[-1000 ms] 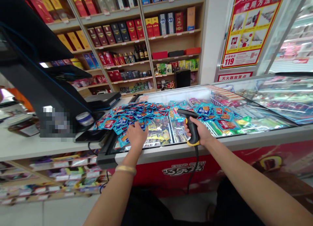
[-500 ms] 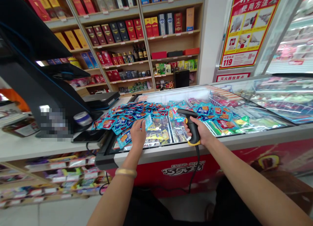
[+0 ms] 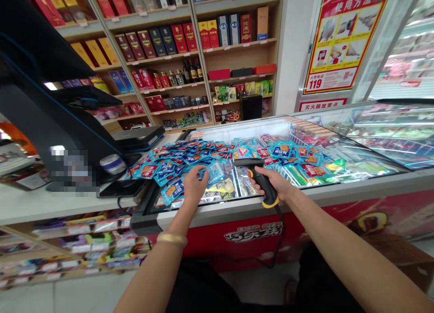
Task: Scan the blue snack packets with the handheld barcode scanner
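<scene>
My left hand (image 3: 195, 184), with a gold bangle at the wrist, is closed at the edge of a small light-blue snack packet (image 3: 216, 172), which shows its pale printed side. It is over the front left of the glass freezer top (image 3: 162, 200). In my right hand (image 3: 276, 183) is a black and yellow barcode scanner (image 3: 266, 186), its head pointing left toward that packet and its cable hanging down the freezer front. A pile of blue snack packets (image 3: 185, 154) spreads behind my left hand, and more packets (image 3: 285, 151) lie beyond the scanner.
To the left, a black checkout terminal (image 3: 77, 137) stands on a white counter (image 3: 61, 200), with a dark flat pad (image 3: 120, 189) near the freezer. Shelves of boxed bottles (image 3: 166, 42) rise at the back. Frozen goods (image 3: 222, 189) show through the glass.
The scanner has moved left and tilted, bringing its head closer to the packet. The packet at my left fingers has shifted right and lies flatter.
</scene>
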Demonstrator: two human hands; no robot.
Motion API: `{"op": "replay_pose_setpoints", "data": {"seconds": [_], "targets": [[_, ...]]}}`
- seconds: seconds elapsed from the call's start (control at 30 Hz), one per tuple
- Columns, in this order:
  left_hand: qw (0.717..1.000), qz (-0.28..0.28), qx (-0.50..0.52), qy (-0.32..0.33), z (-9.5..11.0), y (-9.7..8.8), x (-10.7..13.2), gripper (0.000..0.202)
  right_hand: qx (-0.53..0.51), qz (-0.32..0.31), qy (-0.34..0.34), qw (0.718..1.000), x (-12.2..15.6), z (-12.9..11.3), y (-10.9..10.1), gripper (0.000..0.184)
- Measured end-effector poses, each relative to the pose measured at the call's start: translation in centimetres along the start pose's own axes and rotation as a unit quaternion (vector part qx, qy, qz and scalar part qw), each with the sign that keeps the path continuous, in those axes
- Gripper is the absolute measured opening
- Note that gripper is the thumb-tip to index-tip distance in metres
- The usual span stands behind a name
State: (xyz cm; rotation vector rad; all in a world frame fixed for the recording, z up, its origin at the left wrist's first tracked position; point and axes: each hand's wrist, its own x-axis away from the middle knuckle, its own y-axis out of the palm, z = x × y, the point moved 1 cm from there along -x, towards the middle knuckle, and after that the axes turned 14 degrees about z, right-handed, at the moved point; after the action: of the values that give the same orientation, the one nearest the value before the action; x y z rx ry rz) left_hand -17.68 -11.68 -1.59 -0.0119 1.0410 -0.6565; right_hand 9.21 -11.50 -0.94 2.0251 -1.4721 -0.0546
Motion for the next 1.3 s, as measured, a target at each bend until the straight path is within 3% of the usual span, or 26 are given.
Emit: {"op": "replay_pose_setpoints", "data": {"seconds": [0.4, 0.57, 0.67, 0.77, 0.87, 0.97, 1.07, 1.2, 1.3], "targets": [[1.0, -0.005, -0.012, 0.025, -0.2, 0.3, 0.1, 0.016, 0.022, -0.009, -0.005, 1.0, 0.1, 0.1, 0.0, 0.021], [0.998, -0.007, -0.004, 0.062, -0.2, 0.4, -0.1, 0.013, -0.037, 0.004, -0.017, 0.999, 0.0, -0.1, -0.3, 0.02], [0.996, -0.011, 0.011, 0.088, 1.1, 1.2, -0.2, 0.013, -0.087, 0.036, -0.051, 0.994, 0.5, -1.0, -1.6, 0.019], [0.99, -0.035, 0.051, 0.129, 4.1, 3.5, 0.1, 0.014, -0.124, 0.083, -0.105, 0.983, 1.2, -2.5, -4.0, 0.017], [0.973, -0.09, 0.101, 0.189, 8.1, 7.0, 1.1, 0.019, -0.135, 0.129, -0.158, 0.97, 2.0, -4.1, -7.0, 0.017], [0.927, -0.203, 0.156, 0.275, 11.8, 10.6, 2.8, 0.029, -0.135, 0.162, -0.191, 0.959, 2.9, -5.3, -9.6, 0.017], [0.882, -0.292, 0.126, 0.347, 14.5, 13.4, 4.4, 0.037, -0.14, 0.186, -0.189, 0.954, 3.5, -5.9, -11.0, 0.017], [0.881, -0.357, -0.004, 0.311, 15.9, 15.9, 5.1, 0.053, -0.153, 0.194, -0.157, 0.956, 3.5, -6.1, -11.3, 0.019], [0.867, -0.407, -0.041, 0.285, 16.1, 17.3, 4.8, 0.053, -0.152, 0.196, -0.155, 0.956, 3.0, -6.1, -11.2, 0.016]]}}
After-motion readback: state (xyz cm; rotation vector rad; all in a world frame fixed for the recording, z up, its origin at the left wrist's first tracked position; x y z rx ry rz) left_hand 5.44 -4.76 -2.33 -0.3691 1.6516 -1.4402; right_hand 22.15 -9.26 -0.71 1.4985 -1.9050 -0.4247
